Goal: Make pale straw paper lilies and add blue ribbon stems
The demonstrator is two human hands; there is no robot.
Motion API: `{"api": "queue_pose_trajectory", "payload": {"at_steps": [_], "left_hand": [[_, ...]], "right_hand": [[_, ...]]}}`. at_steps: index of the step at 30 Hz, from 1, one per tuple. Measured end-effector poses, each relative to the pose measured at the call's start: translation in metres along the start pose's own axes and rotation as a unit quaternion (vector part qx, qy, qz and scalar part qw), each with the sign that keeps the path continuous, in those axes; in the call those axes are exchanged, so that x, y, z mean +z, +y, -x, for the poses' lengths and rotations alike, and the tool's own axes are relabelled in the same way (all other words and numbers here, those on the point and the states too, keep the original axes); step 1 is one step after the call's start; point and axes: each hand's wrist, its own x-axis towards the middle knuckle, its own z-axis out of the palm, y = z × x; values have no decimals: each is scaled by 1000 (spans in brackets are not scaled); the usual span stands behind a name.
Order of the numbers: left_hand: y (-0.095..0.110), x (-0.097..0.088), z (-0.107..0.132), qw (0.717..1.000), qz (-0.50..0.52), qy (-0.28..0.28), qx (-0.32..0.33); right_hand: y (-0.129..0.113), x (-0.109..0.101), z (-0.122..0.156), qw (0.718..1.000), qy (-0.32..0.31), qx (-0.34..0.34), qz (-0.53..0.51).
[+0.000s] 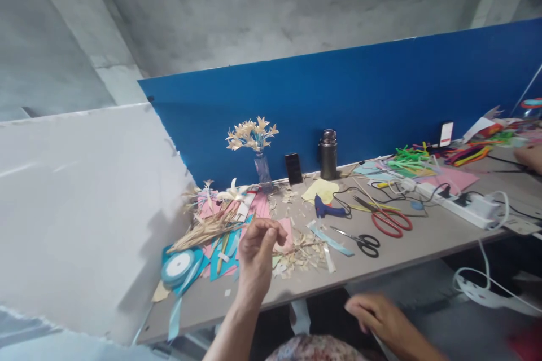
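Observation:
My left hand [258, 254] is raised over the front of the grey table [406, 245], fingers curled in against the thumb in a pinch; what they hold is too small to name. Under it lie straw-coloured strips and scraps [212, 228] on pink and blue paper [228, 254]. My right hand [376, 316] is low, below the table's front edge, blurred, its fingers pointing left. A bunch of cream paper flowers [253, 135] stands in a small clear vase [263, 172] at the back.
A pale blue ribbon spool [178, 267], blue glue gun [328, 208], red scissors [387, 219], black scissors [359, 241], phone [293, 168], steel flask [328, 154], power strip [466, 205] and pipe cleaners [409, 159] lie about. Blue divider behind; white panel [84, 208] left. Another person's hand [529, 157] far right.

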Motion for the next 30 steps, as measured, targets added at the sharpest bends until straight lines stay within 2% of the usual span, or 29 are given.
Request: {"api": "queue_pose_trajectory", "payload": {"at_steps": [2,3,5,6,8,10,11,14,17,20,24,27,30], "left_hand": [[-3,-6,0,999,23,-32,-9],[-6,-8,2,998,29,-45,-13],[-12,-7,9,997,35,-65,-26],[-14,-5,13,996,32,-75,-35],[-17,1,24,993,21,-102,-56],[-18,9,34,990,9,-121,-77],[-18,12,38,988,6,-127,-85],[-18,21,49,986,11,-130,-103],[-21,24,56,984,21,-119,-127],[-27,22,63,982,29,-106,-155],[-35,17,67,978,30,-105,-176],[-37,13,64,981,4,-108,-161],[-33,10,55,989,-21,-68,-127]], "right_hand": [[44,0,35,989,-31,117,81],[61,-2,50,982,8,153,114],[75,-12,69,975,44,185,117],[73,-18,72,980,65,165,93],[53,-27,66,984,123,127,30],[19,-30,48,971,214,96,-39],[1,-28,37,967,232,71,-75],[-46,-12,8,973,178,2,-149],[-73,9,-9,973,137,-45,-180],[-82,23,-17,965,119,-36,-230],[-84,30,-21,955,104,-25,-278],[-81,34,-25,954,115,-13,-275],[-76,40,-29,954,118,-10,-274]]}}
